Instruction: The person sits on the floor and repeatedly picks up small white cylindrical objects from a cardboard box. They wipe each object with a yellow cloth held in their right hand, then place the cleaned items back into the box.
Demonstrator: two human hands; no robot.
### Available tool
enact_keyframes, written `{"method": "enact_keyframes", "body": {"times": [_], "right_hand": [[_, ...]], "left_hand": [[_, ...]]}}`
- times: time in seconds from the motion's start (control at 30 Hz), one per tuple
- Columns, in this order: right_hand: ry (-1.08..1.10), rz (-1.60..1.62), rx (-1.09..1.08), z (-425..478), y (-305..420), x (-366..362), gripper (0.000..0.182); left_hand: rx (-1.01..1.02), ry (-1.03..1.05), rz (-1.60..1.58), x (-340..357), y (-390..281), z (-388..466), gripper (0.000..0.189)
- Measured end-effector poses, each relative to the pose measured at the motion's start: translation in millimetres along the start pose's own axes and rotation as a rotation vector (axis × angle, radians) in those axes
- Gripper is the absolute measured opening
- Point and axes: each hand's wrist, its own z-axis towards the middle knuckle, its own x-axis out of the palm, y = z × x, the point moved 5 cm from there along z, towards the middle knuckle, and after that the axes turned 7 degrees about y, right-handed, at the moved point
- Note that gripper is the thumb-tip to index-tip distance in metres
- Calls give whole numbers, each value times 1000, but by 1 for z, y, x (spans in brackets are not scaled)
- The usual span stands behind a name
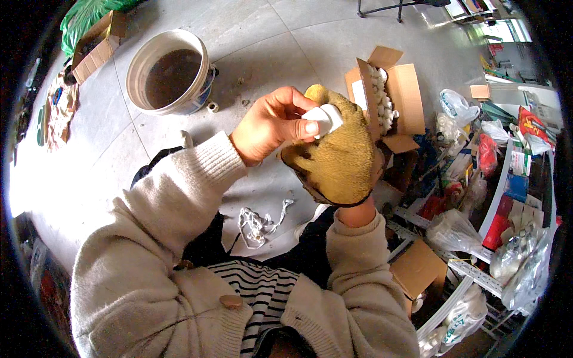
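Observation:
My bare left hand (pixel 271 121) pinches a small white plastic pipe fitting (pixel 330 117) between thumb and fingers. The fitting rests against a yellow terry cloth or mitt (pixel 340 152) with a dark edge. Behind and under that cloth is my right hand (pixel 378 163), mostly hidden, with only some skin and the wrist showing. Beyond it to the right stands an open cardboard box (pixel 409 96) filled with many white plastic fittings (pixel 382 100). One more small fitting (pixel 212 107) lies on the floor beside a white bucket (pixel 134 85) of dark, murky liquid.
A tangled white strip (pixel 255 226) lies on the tiled floor between my legs. Metal shelving (pixel 476 279) with bags and packages crowds the right side. At the upper left are another cardboard box (pixel 96 58) and a green plastic bag (pixel 85 20).

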Motion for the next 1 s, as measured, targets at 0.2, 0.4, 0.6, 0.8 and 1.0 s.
{"method": "enact_keyframes", "body": {"times": [0.2, 0.4, 0.6, 0.8, 1.0], "right_hand": [[178, -1284, -438, -6, 35, 14, 58], [77, -1070, -484, -16, 58, 35, 54], [-36, -1821, -845, -40, 28, 69, 36], [109, -1643, -630, -71, 56, 131, 32], [61, -956, -352, -96, 60, 160, 30]], "left_hand": [[-226, -59, -169, 2, -2, 2, 19], [-252, 7, -234, 3, -6, -14, 23], [-113, 146, 108, 16, -12, -43, 28], [51, 303, 253, 31, -28, -83, 30], [-94, 247, -215, 38, -37, -132, 33]]}}
